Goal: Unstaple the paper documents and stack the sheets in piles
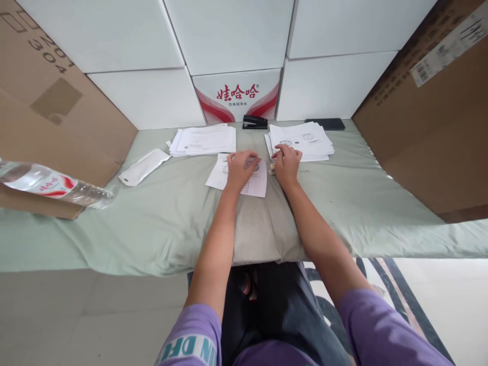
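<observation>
My left hand (243, 169) rests over a small printed sheet with stamps (254, 187) lying on the green cloth. Its fingers are bent towards the right, with a gap between them and the thumb. Close by on the right, my right hand (287, 163) is at the lower left corner of a paper stack (314, 145) bearing round stamps. The fingers there are loosely bent and apart. Beside its thumb lies a small pale object (272, 170), partly covered and too small to name. A second paper stack (206, 141) lies behind the left hand. A black stapler (254, 122) stands between the stacks.
White boxes (236, 94) form a wall at the back. Cardboard boxes stand at the left (57, 101) and right (427, 132). A water bottle (55, 184) lies at the left near a white packet (145, 166). A dark phone (325, 124) sits behind the right stack.
</observation>
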Tool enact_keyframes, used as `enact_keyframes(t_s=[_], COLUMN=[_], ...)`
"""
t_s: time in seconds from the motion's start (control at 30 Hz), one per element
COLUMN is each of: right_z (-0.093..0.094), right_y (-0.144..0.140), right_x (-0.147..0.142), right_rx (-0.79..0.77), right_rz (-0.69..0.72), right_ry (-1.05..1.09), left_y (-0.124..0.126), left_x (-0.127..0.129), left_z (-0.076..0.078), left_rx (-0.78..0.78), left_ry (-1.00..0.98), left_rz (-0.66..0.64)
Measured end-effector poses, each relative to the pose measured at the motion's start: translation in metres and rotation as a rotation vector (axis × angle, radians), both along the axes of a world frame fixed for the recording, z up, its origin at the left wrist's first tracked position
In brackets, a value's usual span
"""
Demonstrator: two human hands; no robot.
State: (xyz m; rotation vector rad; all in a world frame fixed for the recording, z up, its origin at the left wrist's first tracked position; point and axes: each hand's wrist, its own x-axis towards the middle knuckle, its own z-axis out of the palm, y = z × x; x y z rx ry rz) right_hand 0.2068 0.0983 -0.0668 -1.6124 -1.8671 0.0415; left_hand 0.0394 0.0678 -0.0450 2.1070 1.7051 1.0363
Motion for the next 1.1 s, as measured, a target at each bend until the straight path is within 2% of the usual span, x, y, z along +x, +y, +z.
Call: enact_keyframes(t_s=[0.13, 0.27, 0.4, 0.47, 0.57, 0.63, 0.73, 0.83, 0.93, 1.0, 1.1], right_z=[0.003, 0.001, 0.000, 0.000, -0.002, -0.003, -0.006, -0.009, -0.010, -0.009, -0.007], right_y=[-0.010, -0.017, -0.023, -0.024, -0.024, -0.024, -0.022, -0.012, 0.008, 0.022, 0.038], right_x=[-0.003, -0.007, -0.014, -0.018, -0.022, -0.024, -0.025, -0.023, -0.009, 0.008, 0.042], right_rx=[0.060, 0.021, -0.109, -0.164, -0.200, -0.237, -0.236, -0.149, -0.037, 0.088, 0.257], right_rz=[0.226, 0.495, 0.585, 0.558, 0.517, 0.512, 0.489, 0.380, 0.184, 0.063, -0.061], right_ry=[0.070, 0.145, 0.106, 0.081, 0.139, 0.263, 0.588, 1.014, 1.323, 1.389, 1.261], left_y=[0.001, 0.002, 0.004, 0.007, 0.011, 0.014, 0.018, 0.026, 0.038, 0.046, 0.054], left_x=[-0.013, -0.020, -0.027, -0.030, -0.034, -0.036, -0.040, -0.044, -0.046, -0.046, -0.043], left_z=[0.006, 0.006, 0.003, 0.000, -0.005, -0.008, -0.015, -0.027, -0.043, -0.052, -0.061], left_rx=[0.070, 0.155, 0.186, 0.195, 0.256, 0.280, 0.311, 0.326, 0.260, 0.208, 0.153], left_ry=[-0.174, -0.304, -0.363, -0.411, -0.509, -0.531, -0.567, -0.685, -0.791, -0.845, -0.888], left_rz=[0.077, 0.081, 0.217, 0.296, 0.322, 0.313, 0.312, 0.302, 0.302, 0.295, 0.262])
